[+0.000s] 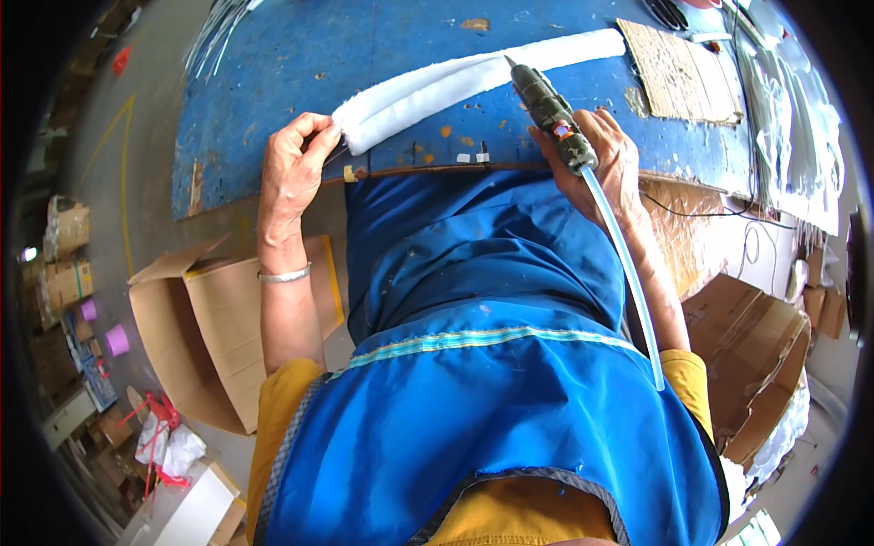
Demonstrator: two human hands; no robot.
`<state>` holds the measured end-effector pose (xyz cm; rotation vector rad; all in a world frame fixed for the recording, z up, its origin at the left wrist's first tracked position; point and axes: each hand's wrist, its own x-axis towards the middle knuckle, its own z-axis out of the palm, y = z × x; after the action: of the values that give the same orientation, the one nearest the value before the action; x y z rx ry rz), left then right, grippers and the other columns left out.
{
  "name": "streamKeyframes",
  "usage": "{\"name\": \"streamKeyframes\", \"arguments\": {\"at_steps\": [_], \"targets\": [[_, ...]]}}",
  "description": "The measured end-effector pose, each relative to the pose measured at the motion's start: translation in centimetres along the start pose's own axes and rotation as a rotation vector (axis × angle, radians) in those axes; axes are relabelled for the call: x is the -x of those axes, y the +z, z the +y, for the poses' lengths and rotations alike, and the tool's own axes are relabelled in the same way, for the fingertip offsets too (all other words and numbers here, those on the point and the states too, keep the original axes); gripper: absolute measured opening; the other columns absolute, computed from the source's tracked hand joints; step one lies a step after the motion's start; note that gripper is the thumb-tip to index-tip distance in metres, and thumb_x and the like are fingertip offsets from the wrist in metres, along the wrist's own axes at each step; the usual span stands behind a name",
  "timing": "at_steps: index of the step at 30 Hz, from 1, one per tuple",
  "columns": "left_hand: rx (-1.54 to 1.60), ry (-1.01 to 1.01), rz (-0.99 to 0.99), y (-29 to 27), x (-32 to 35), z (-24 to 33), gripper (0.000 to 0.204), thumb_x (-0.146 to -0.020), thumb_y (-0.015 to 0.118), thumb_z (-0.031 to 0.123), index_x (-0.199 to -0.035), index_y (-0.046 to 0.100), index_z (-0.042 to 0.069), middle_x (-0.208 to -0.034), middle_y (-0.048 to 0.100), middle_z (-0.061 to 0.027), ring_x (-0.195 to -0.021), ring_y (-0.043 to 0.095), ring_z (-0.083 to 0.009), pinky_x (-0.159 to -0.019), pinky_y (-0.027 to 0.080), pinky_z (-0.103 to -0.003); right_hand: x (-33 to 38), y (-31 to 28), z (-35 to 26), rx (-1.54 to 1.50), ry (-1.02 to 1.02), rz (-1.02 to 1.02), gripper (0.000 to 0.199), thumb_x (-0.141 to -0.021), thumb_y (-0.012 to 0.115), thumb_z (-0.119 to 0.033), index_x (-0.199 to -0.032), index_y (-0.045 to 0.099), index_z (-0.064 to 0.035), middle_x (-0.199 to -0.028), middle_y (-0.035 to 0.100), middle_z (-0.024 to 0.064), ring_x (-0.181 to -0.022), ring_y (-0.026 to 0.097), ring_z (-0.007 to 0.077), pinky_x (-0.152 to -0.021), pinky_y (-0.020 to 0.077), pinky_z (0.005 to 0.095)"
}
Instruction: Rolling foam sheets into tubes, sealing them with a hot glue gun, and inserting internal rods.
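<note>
Your left hand pinches the near end of a white roll, thumb and fingers closed on the soft, fuzzy fabric where it folds over itself. The roll is a long padded strip, doubled lengthwise into two thick layers, and it lies across the blue table from your left hand up and away toward the right, ending near a piece of cardboard.

Your right hand is wrapped tight round the grip of a glue gun. The gun is dark, mottled and grimy, with a small red-orange trigger patch by your fingers. Its slim nozzle points up and away, the tip touching or just at the roll's lower edge. A long, translucent glue stick juts from the gun's back, straight and glassy, running down past your forearm.

The table is painted wood, its blue coat scuffed and chipped, showing bare brown spots and a worn front edge. The cardboard is flat, corrugated and ragged on its left side. You wear a shiny blue apron with a pale striped band across it, over yellow sleeves, and a thin metal bangle on the left wrist.

An open carton stands on the floor to your left; more flattened brown cartons lean at your right.
</note>
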<state>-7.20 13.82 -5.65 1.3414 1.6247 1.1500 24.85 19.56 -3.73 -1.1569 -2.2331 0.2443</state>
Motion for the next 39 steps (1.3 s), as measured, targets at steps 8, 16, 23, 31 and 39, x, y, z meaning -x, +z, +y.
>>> {"name": "streamKeyframes", "arguments": {"at_steps": [8, 16, 23, 31, 39], "targets": [[-0.006, 0.017, 0.002, -0.01, 0.02, 0.00, 0.014, -0.086, 0.060, 0.011, -0.081, 0.062, -0.001, -0.071, 0.052, 0.0067, -0.067, 0.042, -0.0017, -0.060, 0.036, -0.019, 0.09, -0.07, 0.34, 0.001, 0.011, -0.013, 0.029, -0.076, 0.071, -0.019, -0.066, 0.048, -0.0045, -0.060, 0.048, 0.0104, -0.058, 0.049, 0.0284, -0.054, 0.0426, 0.0388], [-0.001, 0.025, -0.003, 0.05, 0.08, 0.21, 0.014, -0.086, 0.060, 0.012, -0.081, 0.062, -0.001, -0.071, 0.052, 0.0065, -0.067, 0.042, -0.0017, -0.060, 0.035, -0.019, 0.10, -0.29, 0.29, 0.011, 0.025, -0.023, 0.030, -0.076, 0.071, -0.020, -0.066, 0.048, -0.0043, -0.060, 0.048, 0.0110, -0.059, 0.050, 0.0290, -0.054, 0.0429, 0.0392], [-0.008, 0.004, -0.025, -0.20, 0.05, 0.13, 0.011, -0.087, 0.059, 0.010, -0.082, 0.062, 0.000, -0.074, 0.053, 0.0069, -0.069, 0.043, -0.0008, -0.062, 0.035, -0.017, 0.09, -0.35, 0.45, 0.000, -0.007, -0.015, 0.030, -0.076, 0.071, -0.019, -0.066, 0.047, -0.0043, -0.060, 0.047, 0.0112, -0.058, 0.050, 0.0293, -0.054, 0.0427, 0.0393], [-0.018, -0.010, -0.042, -0.14, 0.15, 0.32, 0.009, -0.088, 0.057, 0.009, -0.083, 0.062, 0.002, -0.077, 0.054, 0.0070, -0.071, 0.044, 0.0000, -0.065, 0.035, -0.016, 0.12, -0.59, 0.53, 0.005, 0.020, -0.004, 0.030, -0.076, 0.071, -0.018, -0.065, 0.046, -0.0039, -0.060, 0.047, 0.0115, -0.058, 0.050, 0.0290, -0.054, 0.0422, 0.0391], [-0.026, 0.025, -0.002, 0.05, 0.13, 0.36, 0.013, -0.086, 0.059, 0.011, -0.081, 0.062, -0.001, -0.070, 0.052, 0.0065, -0.066, 0.042, -0.0017, -0.058, 0.034, -0.019, 0.14, -0.68, 0.67, -0.002, 0.015, 0.007, 0.032, -0.076, 0.071, -0.019, -0.065, 0.046, -0.0040, -0.060, 0.048, 0.0118, -0.058, 0.050, 0.0289, -0.054, 0.0425, 0.0392]]}}
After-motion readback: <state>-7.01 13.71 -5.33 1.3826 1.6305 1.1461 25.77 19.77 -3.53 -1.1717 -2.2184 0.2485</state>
